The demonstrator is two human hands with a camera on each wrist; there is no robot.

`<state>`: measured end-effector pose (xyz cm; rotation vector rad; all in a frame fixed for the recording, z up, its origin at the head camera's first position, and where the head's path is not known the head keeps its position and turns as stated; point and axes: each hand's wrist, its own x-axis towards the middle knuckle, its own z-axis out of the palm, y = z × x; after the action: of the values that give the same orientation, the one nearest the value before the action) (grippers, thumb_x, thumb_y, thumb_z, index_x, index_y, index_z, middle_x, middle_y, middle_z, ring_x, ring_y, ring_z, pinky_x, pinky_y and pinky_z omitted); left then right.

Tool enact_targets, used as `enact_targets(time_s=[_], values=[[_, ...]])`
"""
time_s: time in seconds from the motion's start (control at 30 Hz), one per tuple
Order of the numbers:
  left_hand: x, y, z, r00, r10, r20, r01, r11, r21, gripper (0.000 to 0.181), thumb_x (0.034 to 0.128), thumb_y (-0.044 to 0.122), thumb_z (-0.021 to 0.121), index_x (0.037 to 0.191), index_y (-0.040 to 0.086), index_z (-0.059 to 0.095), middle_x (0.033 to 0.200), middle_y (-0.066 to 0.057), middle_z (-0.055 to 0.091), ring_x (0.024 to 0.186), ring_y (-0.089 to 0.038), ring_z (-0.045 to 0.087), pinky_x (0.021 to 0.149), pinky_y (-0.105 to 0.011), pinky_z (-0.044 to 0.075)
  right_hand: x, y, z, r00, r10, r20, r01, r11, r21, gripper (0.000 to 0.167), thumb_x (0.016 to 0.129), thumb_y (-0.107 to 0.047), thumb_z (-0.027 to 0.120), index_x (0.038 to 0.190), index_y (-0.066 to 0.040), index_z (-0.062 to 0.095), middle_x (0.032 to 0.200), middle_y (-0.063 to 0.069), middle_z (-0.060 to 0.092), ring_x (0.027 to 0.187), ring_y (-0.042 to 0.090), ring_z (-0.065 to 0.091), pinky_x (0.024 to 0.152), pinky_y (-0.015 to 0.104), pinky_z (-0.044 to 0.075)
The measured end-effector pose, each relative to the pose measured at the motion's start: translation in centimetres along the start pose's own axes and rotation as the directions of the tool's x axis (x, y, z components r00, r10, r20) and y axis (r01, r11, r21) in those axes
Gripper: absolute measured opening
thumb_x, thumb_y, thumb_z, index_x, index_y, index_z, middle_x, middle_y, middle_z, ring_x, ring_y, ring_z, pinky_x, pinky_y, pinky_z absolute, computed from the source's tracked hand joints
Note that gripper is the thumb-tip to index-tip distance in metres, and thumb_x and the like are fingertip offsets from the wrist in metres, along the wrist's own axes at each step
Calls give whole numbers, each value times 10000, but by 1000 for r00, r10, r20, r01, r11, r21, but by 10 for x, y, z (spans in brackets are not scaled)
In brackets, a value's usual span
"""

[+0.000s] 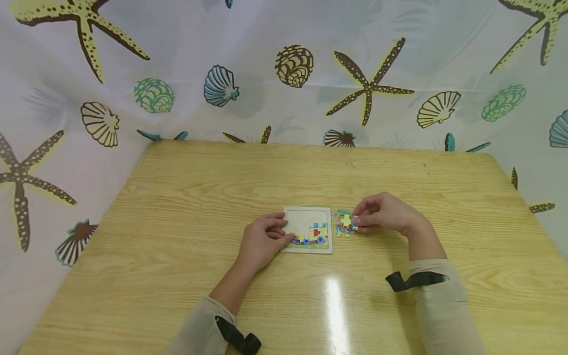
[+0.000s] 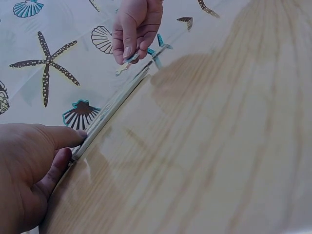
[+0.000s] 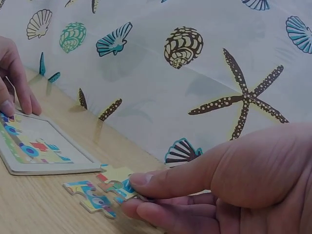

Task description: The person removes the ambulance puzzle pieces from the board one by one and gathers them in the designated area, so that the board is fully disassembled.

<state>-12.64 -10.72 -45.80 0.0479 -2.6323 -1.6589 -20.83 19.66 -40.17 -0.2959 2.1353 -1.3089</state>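
Left hand [image 1: 264,240] grips the puzzle tray [image 1: 306,217] by its edge, on the bench [image 1: 199,197]; right hand [image 1: 387,215] pinches a puzzle piece [image 3: 127,188] just beside it. Piece probably light, stiff — best held by its edges.

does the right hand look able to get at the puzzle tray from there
Probably yes: the right hand is just to the right of the puzzle tray, with only low loose pieces between them, and the left hand grips the opposite edge, leaving the right side free.
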Motion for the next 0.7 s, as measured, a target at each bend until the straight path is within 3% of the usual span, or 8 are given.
enact_targets(time_s=[0.47, 0.7], values=[[-2, 1, -1, 1000, 2, 3, -2, 1000, -1, 329, 803, 114, 841, 1101, 15, 747, 1324, -31, 644, 853, -125, 665, 756, -193, 580, -12, 9, -17, 998, 54, 37, -51, 996, -73, 232, 940, -85, 684, 1104, 75, 643, 948, 84, 723, 799, 147, 706, 774, 309, 619], [-2, 0, 0, 1000, -6, 6, 6, 1000, -8, 324, 804, 106, 838, 1101, 13, 745, 1335, -24, 640, 851, -127, 672, 755, -187, 580, -13, 12, -20, 995, 99, 14, -98, 993, -67, 236, 936, -57, 680, 1104, 102, 635, 880, 75, 731, 763, 127, 710, 731, 279, 617]])
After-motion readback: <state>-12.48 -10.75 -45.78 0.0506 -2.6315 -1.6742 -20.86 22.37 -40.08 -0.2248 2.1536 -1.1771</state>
